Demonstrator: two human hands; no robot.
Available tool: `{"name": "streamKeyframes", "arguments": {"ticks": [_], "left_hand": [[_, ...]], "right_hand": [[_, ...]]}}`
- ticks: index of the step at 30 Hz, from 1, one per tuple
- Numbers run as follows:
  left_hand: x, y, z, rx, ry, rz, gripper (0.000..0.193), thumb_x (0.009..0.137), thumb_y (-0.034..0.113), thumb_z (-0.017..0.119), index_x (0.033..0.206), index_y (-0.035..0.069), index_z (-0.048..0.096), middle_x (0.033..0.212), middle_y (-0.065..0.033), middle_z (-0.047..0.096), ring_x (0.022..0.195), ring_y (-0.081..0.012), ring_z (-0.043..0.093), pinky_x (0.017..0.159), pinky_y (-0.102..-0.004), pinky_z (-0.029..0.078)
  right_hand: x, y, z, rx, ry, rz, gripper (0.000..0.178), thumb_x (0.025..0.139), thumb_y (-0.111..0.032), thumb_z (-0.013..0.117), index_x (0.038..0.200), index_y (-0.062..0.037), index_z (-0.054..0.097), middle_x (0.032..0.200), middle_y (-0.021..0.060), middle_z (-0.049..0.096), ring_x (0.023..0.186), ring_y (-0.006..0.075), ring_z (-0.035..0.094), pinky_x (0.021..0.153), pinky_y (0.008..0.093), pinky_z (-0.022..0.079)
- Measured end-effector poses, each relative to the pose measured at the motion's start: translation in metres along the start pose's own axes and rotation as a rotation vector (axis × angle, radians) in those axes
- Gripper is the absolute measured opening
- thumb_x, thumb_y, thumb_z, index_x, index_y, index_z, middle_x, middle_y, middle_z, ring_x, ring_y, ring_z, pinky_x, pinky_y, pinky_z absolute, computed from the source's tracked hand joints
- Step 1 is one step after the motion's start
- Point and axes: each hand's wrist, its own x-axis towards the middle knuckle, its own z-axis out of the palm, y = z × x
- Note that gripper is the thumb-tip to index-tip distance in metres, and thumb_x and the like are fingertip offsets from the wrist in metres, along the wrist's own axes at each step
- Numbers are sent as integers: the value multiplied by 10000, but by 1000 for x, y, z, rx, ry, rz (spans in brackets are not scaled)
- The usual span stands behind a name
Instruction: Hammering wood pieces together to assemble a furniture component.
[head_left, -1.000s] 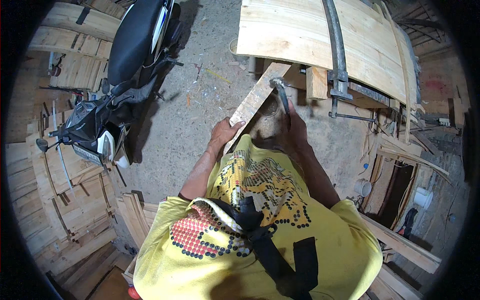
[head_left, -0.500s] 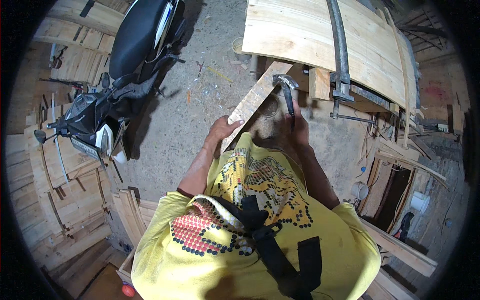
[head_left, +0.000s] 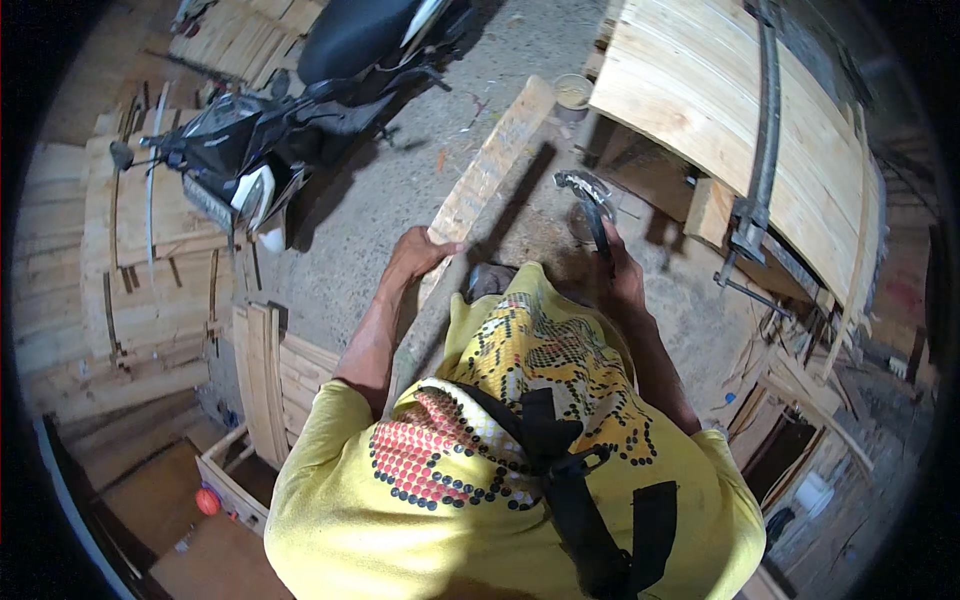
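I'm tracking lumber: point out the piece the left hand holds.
The long narrow plank in the left hand, slanting up the picture; neither hand touches the wide panel crossed by the metal clamp.

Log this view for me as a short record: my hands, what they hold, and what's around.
Left hand: gripping a long, flat, pale wooden board
Right hand: holding a dark-handled metal hammer
Upper right: pale wooden planked surface with a long grey metal clamp
Upper left: black-and-white motorbike
Floor: grey, rough
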Motion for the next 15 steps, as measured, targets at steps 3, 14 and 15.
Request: {"name": "streamKeyframes", "arguments": {"ticks": [3,14,15], "left_hand": [[2,13,-6,68,66,-48,586,700,401,890,1039,-47,724,944,-182,735,844,-248,685,793,-410,517],[2,80,-8,-152,129,190,458,755,321,890,943,-49,699,818,-92,692,710,-154,600,640,-358,503],[12,71,-9,-156,144,193,458,755,321,890,943,-49,699,818,-92,692,710,-154,600,640,-358,503]], "right_hand": [[19,-32,8,48,-44,-60,593,960,-34,567,1511,-155,385,969,167,680,702,269,615,695,355,509],[53,-69,31,-179,-149,-318,582,936,-87,566,1493,-46,398,1064,256,650,848,418,669,681,459,549],[61,-77,31,-135,-97,-371,583,930,-84,571,1484,-18,403,1106,273,650,881,414,680,702,454,556]]}}
